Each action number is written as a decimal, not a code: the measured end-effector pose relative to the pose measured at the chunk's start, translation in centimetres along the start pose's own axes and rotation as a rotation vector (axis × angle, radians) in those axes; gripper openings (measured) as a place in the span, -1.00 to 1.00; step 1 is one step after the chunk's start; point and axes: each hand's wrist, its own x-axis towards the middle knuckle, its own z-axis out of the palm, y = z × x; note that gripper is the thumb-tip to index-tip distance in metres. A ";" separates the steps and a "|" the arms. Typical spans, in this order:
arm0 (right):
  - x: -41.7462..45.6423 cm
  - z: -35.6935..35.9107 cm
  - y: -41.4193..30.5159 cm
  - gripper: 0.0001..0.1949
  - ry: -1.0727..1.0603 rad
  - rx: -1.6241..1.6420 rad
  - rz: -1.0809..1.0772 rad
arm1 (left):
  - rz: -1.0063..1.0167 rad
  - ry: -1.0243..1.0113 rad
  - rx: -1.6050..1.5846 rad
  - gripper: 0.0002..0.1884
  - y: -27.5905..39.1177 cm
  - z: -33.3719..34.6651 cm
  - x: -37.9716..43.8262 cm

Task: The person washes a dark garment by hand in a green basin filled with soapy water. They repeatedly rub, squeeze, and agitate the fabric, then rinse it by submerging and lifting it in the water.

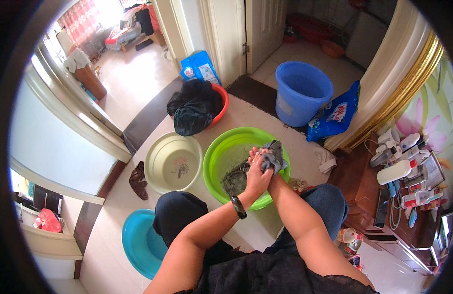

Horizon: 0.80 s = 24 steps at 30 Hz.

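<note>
Both my hands are together over the right side of a green plastic basin (215,147), gripping a bunched wet grey cloth (272,158). My left hand (259,172), with a dark bracelet at its wrist, presses against the cloth from the left. My right hand (273,172) is at the cloth's lower side, largely hidden by my left hand and the cloth. Cloudy water and a dark grey cloth (235,180) lie in the basin below. Just left of it stands a cream basin (173,161) with a printed tree pattern.
A red basin (223,104) heaped with dark clothes (195,106) stands beyond. Around me are a blue bucket (303,92), a blue detergent bag (335,115), a turquoise basin (141,239), a brown cloth (139,180) and a white cloth (325,160). A crowded wooden cabinet (359,180) stands right.
</note>
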 end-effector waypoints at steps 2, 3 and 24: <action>-0.7 0.9 1.8 -0.70 -0.165 -0.069 0.047 | 0.085 0.031 0.106 -0.47 0.3 -0.6 0.5; -1.5 1.4 2.4 -0.65 -0.224 -0.323 -0.004 | -0.029 -0.008 0.121 -0.47 0.1 -1.3 1.2; -2.7 6.3 -1.2 -0.70 -0.007 -0.071 0.201 | 0.067 0.065 -0.158 -0.49 -6.3 -1.4 2.5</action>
